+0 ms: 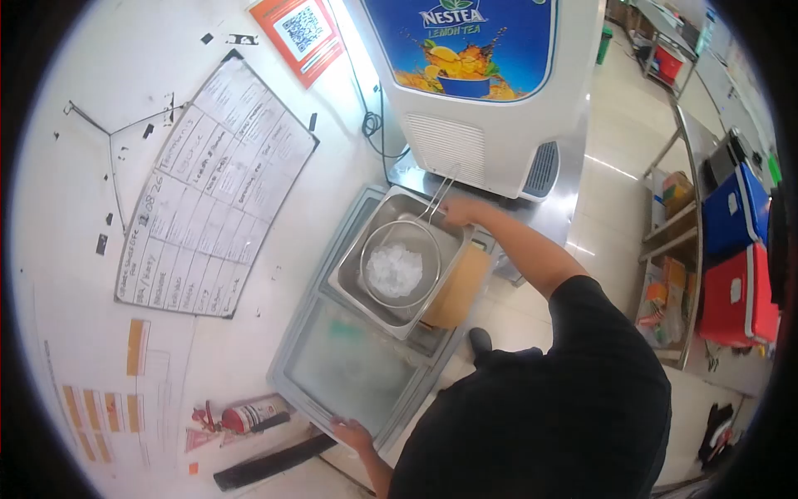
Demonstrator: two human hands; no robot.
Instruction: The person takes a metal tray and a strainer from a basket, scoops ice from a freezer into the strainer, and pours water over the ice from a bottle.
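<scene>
A round wire strainer [438,264] with a long handle rests in a deep stainless steel pan [337,274], a heap of ice [395,270] showing white inside it. My right hand [455,212] is closed around the strainer's handle at the pan's upper corner. Under the pan is a chest freezer [291,341] with a glass lid [349,370], frosty and see-through. My left hand [351,432] lies on the freezer's lower edge, fingers stretched out, holding nothing that I can see. Brown cardboard [465,287] sits beside the pan.
A white drink dispenser [474,133] stands on a steel counter [573,191] beyond the pan. A whiteboard [220,191] and a fire extinguisher [253,413] are along the wall. Shelving [677,224] and a red cooler box [736,295] stand at right.
</scene>
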